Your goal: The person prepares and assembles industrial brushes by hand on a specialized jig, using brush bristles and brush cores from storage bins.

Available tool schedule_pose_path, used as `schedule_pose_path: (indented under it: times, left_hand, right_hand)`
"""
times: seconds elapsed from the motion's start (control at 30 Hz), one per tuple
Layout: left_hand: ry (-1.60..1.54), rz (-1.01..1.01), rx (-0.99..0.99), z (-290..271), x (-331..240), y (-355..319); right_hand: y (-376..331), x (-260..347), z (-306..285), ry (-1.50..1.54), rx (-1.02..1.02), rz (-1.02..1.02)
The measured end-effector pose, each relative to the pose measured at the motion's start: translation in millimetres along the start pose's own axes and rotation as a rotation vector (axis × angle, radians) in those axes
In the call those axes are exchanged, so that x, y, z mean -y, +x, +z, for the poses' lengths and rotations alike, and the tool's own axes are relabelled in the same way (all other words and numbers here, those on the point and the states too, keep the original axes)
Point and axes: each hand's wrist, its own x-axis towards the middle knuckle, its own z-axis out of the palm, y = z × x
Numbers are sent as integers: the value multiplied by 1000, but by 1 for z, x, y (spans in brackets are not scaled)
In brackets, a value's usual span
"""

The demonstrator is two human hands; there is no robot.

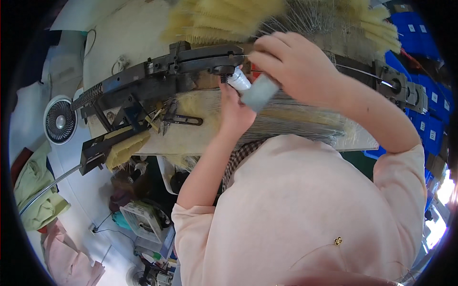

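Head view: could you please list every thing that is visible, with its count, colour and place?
Metal machine: one, black, across the bench, with a spring at its left end.
Bristle brushes: many, pale yellow, piled at the top of the bench.
Wire rods: many, grey, in a bundle under the hands.
Small fan: one, white, left of the bench.
Crates: several, blue, on the right.
Cloth: one, light green, on the floor at lower left.
Grey block: one, grey, under the right hand.
White cylindrical piece: one, white, at the left hand's fingertips.
Left hand: at the white cylindrical piece.
Right hand: gripping the grey block.
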Motion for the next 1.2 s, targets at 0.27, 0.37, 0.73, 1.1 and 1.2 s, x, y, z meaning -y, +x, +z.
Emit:
schedule_pose_path:
  times: [0.27, 0.37, 0.73, 1.1, 1.2]
  left_hand:
    - [325, 133, 102, -18, -1, 11]
    - [420, 30, 129, -32, -15, 9]
    - [-234, -330, -421, -175, -56, -66]
    - [-239, -202, -569, -145, -51, -67]
    - [-330, -461, -211, -102, -67, -57]
  right_hand:
    - [-32, 41, 43, 231, 271, 308]
    - [-31, 36, 31, 254, 306, 270]
    - [-99, -15, 23, 170, 271, 773]
    - [-108, -17, -60, 610, 456, 737]
    - [-113, -33, -95, 657, 207, 830]
